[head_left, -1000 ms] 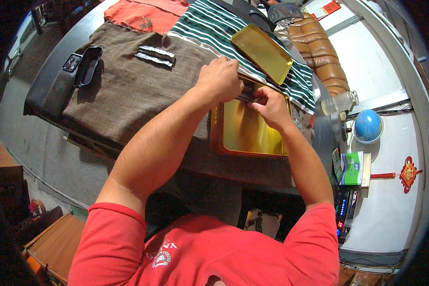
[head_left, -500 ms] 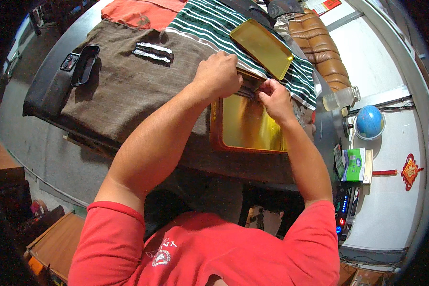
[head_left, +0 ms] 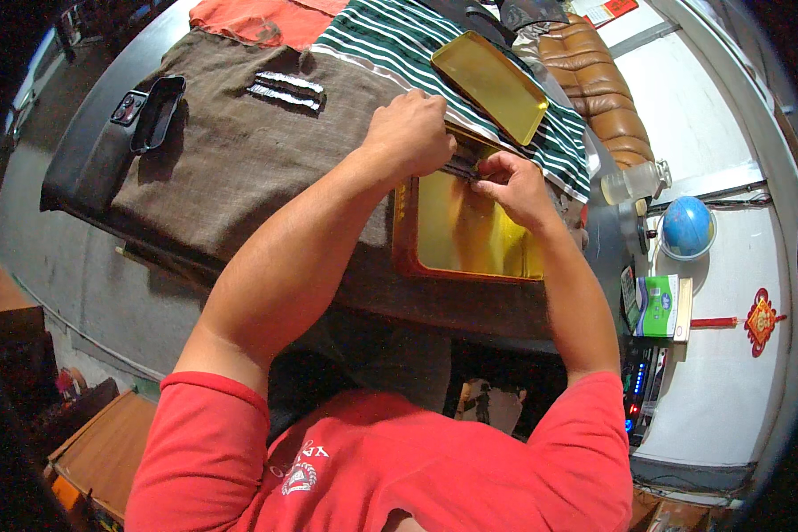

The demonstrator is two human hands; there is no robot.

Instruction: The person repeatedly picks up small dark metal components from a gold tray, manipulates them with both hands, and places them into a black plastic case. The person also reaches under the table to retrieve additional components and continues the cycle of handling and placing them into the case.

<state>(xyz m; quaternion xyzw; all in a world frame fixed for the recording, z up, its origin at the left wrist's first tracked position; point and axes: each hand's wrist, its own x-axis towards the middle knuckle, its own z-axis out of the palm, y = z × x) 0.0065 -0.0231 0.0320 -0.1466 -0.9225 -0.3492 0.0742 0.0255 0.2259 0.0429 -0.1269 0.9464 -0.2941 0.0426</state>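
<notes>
A shallow gold tin box (head_left: pixel 483 253) with a reddish rim lies on the brown cloth, its inside shiny. Over its far left corner my left hand (head_left: pixel 410 135) is closed, fingers curled down and mostly hidden. My right hand (head_left: pixel 512 184) reaches over the far part of the box, thumb and fingers pinched at the end of some dark, narrow strips (head_left: pixel 459 167). These strips lie along the tin's far side, between both hands; their kind is unclear. The gold lid (head_left: pixel 492 87) rests apart on green-and-white striped cloth (head_left: pixel 377 37), beyond the box.
Brown cloth (head_left: pixel 230 168) covers much of the dark table. On it are two black-and-white strips (head_left: pixel 286 90) and, at left, a black open case (head_left: pixel 158 113) beside a phone-like camera block (head_left: pixel 128 107). At right stand a glass jar (head_left: pixel 629 183) and a small globe (head_left: pixel 687 227).
My right hand has shifted slightly left along the dark strips, its thumb and fingers closer together. My left hand stays nearly in place. The view has shifted a little.
</notes>
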